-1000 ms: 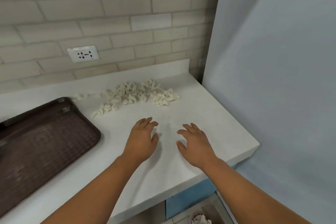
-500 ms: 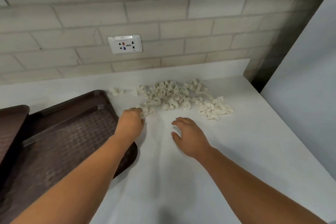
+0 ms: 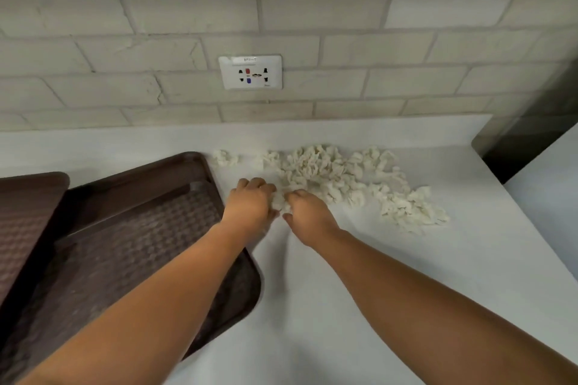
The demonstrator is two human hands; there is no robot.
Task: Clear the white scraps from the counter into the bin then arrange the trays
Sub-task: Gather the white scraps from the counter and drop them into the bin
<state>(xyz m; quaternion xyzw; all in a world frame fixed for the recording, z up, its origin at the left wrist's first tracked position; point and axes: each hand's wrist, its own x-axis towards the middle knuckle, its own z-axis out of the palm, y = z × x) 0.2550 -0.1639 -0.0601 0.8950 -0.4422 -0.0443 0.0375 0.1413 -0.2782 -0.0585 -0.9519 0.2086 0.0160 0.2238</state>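
Note:
A loose heap of white scraps (image 3: 337,175) lies on the white counter (image 3: 359,291) near the brick wall. My left hand (image 3: 250,203) and my right hand (image 3: 308,212) meet at the heap's near left end. Both have curled fingers closed around a small clump of scraps (image 3: 280,201) between them. A dark brown tray (image 3: 131,247) lies on the counter to the left, partly under my left forearm. A second brown tray (image 3: 28,216) overlaps it at the far left.
A wall socket (image 3: 250,72) sits in the brick wall above the heap. The counter ends at the right against a dark gap (image 3: 531,141) and a pale panel (image 3: 556,197). The bin is out of view.
The view has closed in on the heap. My right hand moved forward and left to join my left hand, and both now curl around scraps at the heap's near left end.

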